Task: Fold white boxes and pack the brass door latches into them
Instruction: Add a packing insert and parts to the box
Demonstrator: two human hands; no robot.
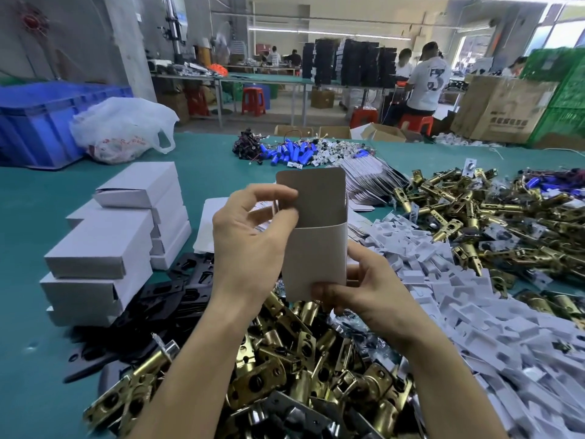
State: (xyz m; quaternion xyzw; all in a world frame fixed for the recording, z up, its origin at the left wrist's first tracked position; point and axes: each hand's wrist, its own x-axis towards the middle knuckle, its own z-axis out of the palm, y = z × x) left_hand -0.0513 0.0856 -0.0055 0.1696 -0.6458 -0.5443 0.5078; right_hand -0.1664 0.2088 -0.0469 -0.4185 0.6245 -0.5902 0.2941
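I hold a white box (316,248) upright over the table, its top flap standing open. My left hand (250,239) pinches the box's upper left edge near the opening. My right hand (361,293) grips its bottom end from the right. Below my hands lies a pile of brass door latches (285,353). A second, larger heap of brass latches (474,217) spreads at the right. Folded white boxes (117,236) are stacked at the left.
White moulded inserts (459,299) lie heaped at the right. Black plates (177,289) sit beside the box stack. Blue cylinders with wires (291,152) and flat cards (370,179) lie farther back. A blue crate (47,122) and a plastic bag (123,131) stand at the far left.
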